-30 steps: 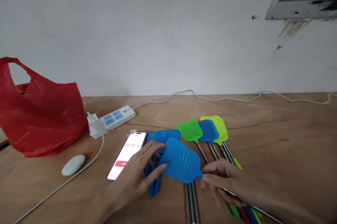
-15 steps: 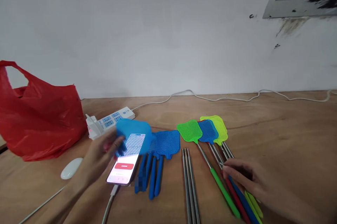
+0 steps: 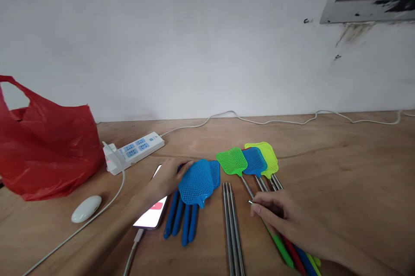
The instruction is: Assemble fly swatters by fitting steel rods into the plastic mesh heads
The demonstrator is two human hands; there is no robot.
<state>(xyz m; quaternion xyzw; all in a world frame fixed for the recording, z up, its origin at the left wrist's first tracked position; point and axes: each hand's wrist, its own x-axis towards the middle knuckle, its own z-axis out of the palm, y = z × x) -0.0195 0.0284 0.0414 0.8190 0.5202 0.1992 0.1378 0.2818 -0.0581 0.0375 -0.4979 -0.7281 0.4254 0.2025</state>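
Observation:
My left hand (image 3: 173, 174) grips a blue fly swatter head (image 3: 196, 183) by its edge. That head is tilted over another blue swatter head (image 3: 215, 173) and several blue handles (image 3: 186, 220). My right hand (image 3: 275, 213) pinches a metal rod (image 3: 250, 201); only its tip shows, the rest being hidden by the fingers. Under and beside this hand lie assembled fly swatters with a green head (image 3: 231, 160), a blue head (image 3: 255, 161) and yellow heads (image 3: 269, 159). Between the two hands lie three loose steel rods (image 3: 232, 228).
At left stands a red plastic bag (image 3: 48, 146). A white power strip (image 3: 136, 150) lies by it, its cord running along the wall. Nearer are a white mouse (image 3: 86, 209) and a lit phone (image 3: 151, 217) on a charging cable, partly covered by my left forearm.
My left hand has carried the blue swatter head rightward, from over the phone to above the blue handles. My right hand has moved left with the metal rod, nearer the loose rods.

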